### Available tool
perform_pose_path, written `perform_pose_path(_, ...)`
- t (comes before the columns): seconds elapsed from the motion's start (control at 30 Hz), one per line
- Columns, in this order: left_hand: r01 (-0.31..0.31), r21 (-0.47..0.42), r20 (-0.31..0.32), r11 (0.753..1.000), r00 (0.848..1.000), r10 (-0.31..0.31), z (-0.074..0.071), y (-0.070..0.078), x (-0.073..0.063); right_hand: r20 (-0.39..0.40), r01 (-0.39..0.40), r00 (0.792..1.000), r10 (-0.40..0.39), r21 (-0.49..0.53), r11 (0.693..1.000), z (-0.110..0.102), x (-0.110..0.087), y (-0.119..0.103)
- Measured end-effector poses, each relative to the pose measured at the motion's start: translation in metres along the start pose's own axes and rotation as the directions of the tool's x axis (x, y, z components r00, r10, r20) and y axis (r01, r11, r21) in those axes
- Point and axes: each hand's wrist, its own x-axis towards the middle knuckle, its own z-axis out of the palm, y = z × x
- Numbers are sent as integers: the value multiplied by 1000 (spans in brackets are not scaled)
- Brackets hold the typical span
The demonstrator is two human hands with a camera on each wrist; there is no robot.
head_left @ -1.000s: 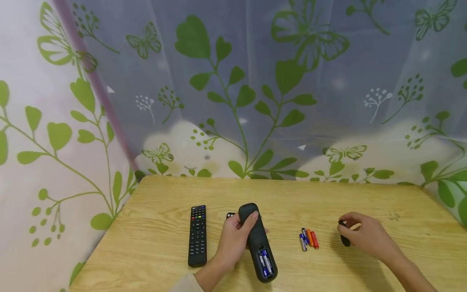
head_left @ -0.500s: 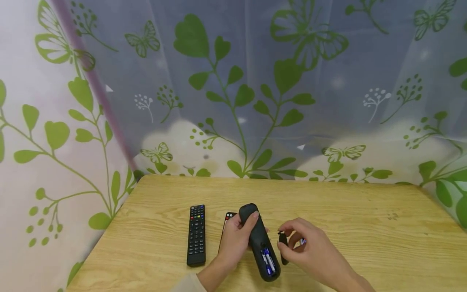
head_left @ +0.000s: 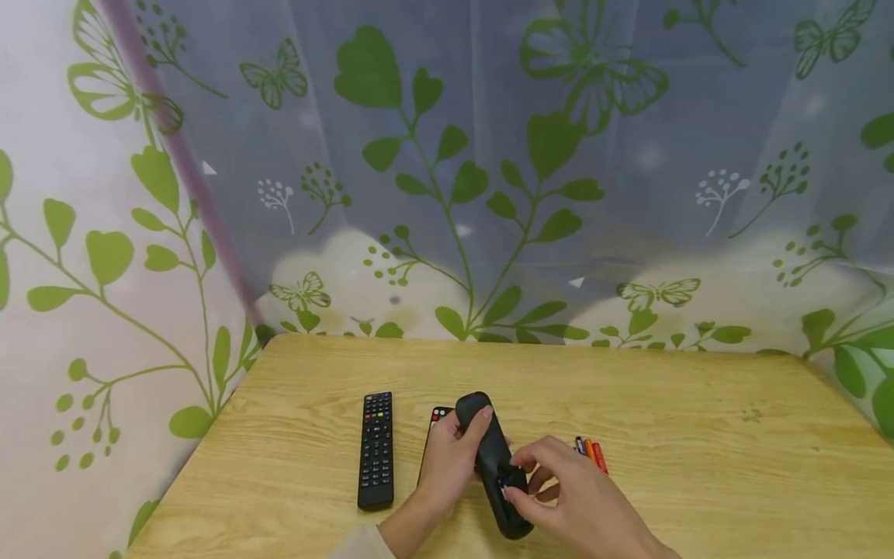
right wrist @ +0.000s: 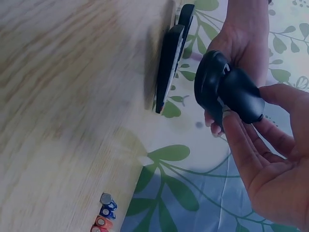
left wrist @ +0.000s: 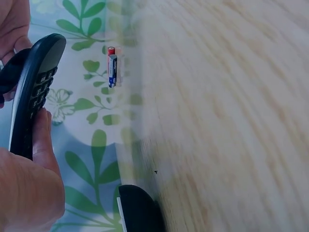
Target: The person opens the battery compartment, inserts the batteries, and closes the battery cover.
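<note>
My left hand (head_left: 447, 458) grips a black remote control (head_left: 493, 444), its back turned up and its lower end tilted towards me. The thumb lies across the upper part of the back. Between the fingers and thumb of my right hand (head_left: 583, 497) is a small black battery cover (right wrist: 241, 94), held at the battery compartment near the remote's lower end. In the right wrist view the cover stands at an angle to the remote, with a gap between them. Fingers and cover hide most of the batteries inside. Keys show on the remote's underside in the left wrist view.
Several loose batteries (head_left: 599, 456), blue and red-orange, lie on the wooden table (head_left: 698, 404) behind my right hand, partly hidden. Another black remote (head_left: 377, 450) lies face up at the left. A further remote (head_left: 439, 413) lies partly under my left hand. A patterned curtain (head_left: 433, 194) hangs behind.
My right hand has come leftwards with the battery cover, from right of the loose batteries to the remote's open compartment. The left hand and remote have barely moved.
</note>
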Motion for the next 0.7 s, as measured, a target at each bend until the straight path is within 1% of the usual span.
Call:
perform_pose_path(0.13,-5,0,-3,1000,1000,5,0,-1,-1,12,-39,999,40,-23,999,1,-1,0)
perform_pose_path(0.37,-6,-6,1,1000,1000,6,1,-3,-1,-23,-70,997,69,-57,996,4,-1,-2)
perform_pose_path(0.47,4,-1,-5,1000,1000,-4,1,1,-2,-21,-66,998,65,-59,996,5,-2,0)
perform_pose_path(0.5,1,-1,-6,1000,1000,-1,2,4,-4,-21,-62,998,61,-60,996,5,-3,1)
perform_pose_path(0.57,-6,2,-7,1000,1000,6,2,5,-5,-22,-54,998,52,-62,997,7,-4,2)
perform_pose_path(0.67,-13,11,-9,1000,1000,13,1,3,-5,-27,-48,999,47,-66,997,8,-4,3)
perform_pose_path(0.7,-13,12,-10,1000,1000,13,0,0,-4,-28,-43,999,41,-65,997,9,-4,4)
